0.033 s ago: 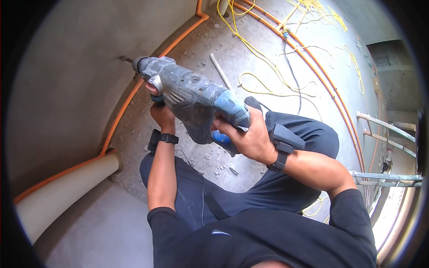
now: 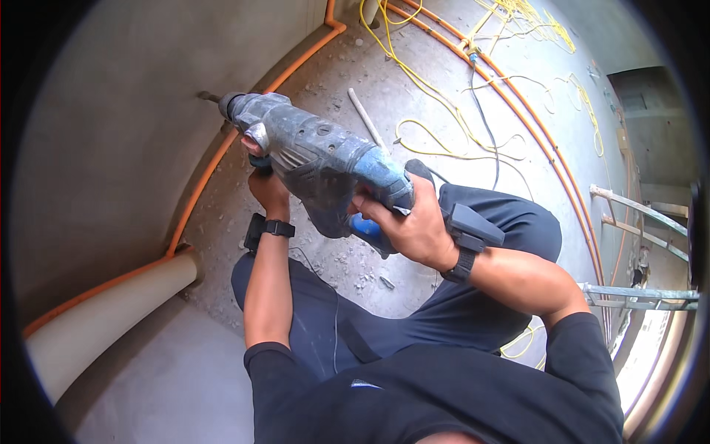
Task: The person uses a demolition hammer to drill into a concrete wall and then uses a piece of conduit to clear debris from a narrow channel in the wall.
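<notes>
A worn grey and blue hammer drill (image 2: pixel 307 140) lies across the view, its nose to the left. The drill bit (image 2: pixel 209 97) reaches the grey wall (image 2: pixel 140 126); whether its tip is inside the wall I cannot make out. My right hand (image 2: pixel 423 231) is wrapped round the rear handle, fingers closed. Under the front of the tool, my left hand (image 2: pixel 271 194) grips the side handle (image 2: pixel 259 161), its fingers partly hidden by the drill body. Each wrist wears a black strap with a dark box.
Orange pipe (image 2: pixel 203 181) runs along the wall's foot, beside a thick cream pipe (image 2: pixel 129 314). Rubble (image 2: pixel 355 270) and a grey rod (image 2: pixel 366 118) lie on the floor. Yellow cable (image 2: pixel 436 92) and more orange pipes (image 2: pixel 547 140) stretch beyond. Metal frames (image 2: pixel 640 296) stand at the right.
</notes>
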A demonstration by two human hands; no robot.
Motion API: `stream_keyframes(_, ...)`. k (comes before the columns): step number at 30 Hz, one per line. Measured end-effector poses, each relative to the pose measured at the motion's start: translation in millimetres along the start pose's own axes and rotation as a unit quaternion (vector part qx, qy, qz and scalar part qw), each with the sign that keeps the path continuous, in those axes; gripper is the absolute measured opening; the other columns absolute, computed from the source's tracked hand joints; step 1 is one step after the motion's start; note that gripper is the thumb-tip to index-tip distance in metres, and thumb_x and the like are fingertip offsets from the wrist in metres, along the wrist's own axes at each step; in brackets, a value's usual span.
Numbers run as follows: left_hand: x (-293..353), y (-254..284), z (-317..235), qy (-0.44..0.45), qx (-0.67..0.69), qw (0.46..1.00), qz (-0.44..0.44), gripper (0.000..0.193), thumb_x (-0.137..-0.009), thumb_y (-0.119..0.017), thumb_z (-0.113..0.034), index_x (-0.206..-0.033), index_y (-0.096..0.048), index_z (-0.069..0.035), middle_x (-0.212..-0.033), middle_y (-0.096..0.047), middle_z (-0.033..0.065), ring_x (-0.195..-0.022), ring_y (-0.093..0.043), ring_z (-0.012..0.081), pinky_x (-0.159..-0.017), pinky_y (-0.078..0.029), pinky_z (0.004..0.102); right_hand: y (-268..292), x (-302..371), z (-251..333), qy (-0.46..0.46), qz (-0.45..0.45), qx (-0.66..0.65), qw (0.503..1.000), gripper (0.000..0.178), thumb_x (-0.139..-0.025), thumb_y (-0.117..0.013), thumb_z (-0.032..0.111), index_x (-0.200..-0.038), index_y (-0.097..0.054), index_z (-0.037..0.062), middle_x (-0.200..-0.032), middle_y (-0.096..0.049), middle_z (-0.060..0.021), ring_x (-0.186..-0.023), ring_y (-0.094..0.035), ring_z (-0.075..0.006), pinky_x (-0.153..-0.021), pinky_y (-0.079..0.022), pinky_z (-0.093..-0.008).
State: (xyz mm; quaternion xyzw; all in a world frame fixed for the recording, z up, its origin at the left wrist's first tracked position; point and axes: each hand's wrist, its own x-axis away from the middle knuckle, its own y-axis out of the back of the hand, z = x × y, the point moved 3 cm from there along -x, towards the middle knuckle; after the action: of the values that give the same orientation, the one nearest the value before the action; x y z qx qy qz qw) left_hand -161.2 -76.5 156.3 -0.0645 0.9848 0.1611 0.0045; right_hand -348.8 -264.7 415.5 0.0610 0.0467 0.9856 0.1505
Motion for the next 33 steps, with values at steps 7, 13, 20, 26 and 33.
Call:
stream_keyframes(7, 8.1, 1.3, -14.3, -0.006, 0.061, 0.998, -0.004, 0.034, -0.09, -0.072, -0.026, -0.089, -0.072, 0.008, -0.08, -0.075, 0.0222, -0.077, -0.074, 0.0257, -0.071, -0.05, 0.0405, 0.1, -3.0, -1.6, 0.007, 0.011, 0.016, 1.0, 0.02, -0.089, -0.078, 0.013, -0.101, -0.071, -0.0016, -0.087, -0.076, -0.0106, -0.08, -0.07, -0.0133, -0.077, -0.056, -0.0319)
stream_keyframes(13, 4.3, -1.7, -16.9, -0.016, 0.072, 0.997, -0.015, 0.035, -0.088, -0.074, -0.026, -0.086, -0.072, 0.008, -0.079, -0.076, 0.0203, -0.074, -0.072, 0.0228, -0.069, -0.051, 0.0402, 0.3, -5.5, 5.2, 0.015, 0.006, 0.019, 1.0, 0.02, -0.089, -0.078, 0.013, -0.1, -0.071, -0.002, -0.085, -0.076, -0.0116, -0.078, -0.07, -0.0138, -0.077, -0.055, -0.0324)
stream_keyframes(20, 3.9, -1.9, -18.1, -0.013, 0.045, 0.999, 0.012, 0.033, -0.088, -0.074, -0.025, -0.088, -0.073, 0.008, -0.081, -0.077, 0.0198, -0.076, -0.074, 0.0242, -0.07, -0.051, 0.0401, 0.7, -7.7, 9.9, 0.019, 0.024, 0.034, 0.999, 0.016, -0.093, -0.075, 0.009, -0.1, -0.067, -0.0041, -0.087, -0.075, -0.0108, -0.078, -0.073, -0.0162, -0.074, -0.058, -0.0315)
stream_keyframes(26, 2.3, -6.4, -16.9, -0.001, 0.09, 0.996, -0.003, 0.033, -0.089, -0.074, -0.026, -0.091, -0.074, 0.007, -0.084, -0.077, 0.0207, -0.081, -0.075, 0.0266, -0.072, -0.051, 0.0398, 1.8, -9.0, 13.5, 0.006, 0.025, 0.047, 0.999, 0.019, -0.092, -0.076, 0.012, -0.101, -0.069, -0.003, -0.083, -0.075, -0.0108, -0.076, -0.073, -0.0156, -0.074, -0.057, -0.0321)
stream_keyframes(33, -4.7, -8.0, 2.2, -0.007, 0.087, 0.996, 0.027, 0.034, -0.091, -0.072, -0.027, -0.092, -0.073, 0.007, -0.085, -0.077, 0.0193, -0.081, -0.074, 0.0242, -0.073, -0.051, 0.0402, -3.4, -11.1, 8.2, 0.037, 0.015, 0.039, 0.998, 0.026, -0.09, -0.077, 0.014, -0.108, -0.07, -0.0029, -0.087, -0.076, -0.015, -0.08, -0.073, -0.017, -0.077, -0.056, -0.0335)
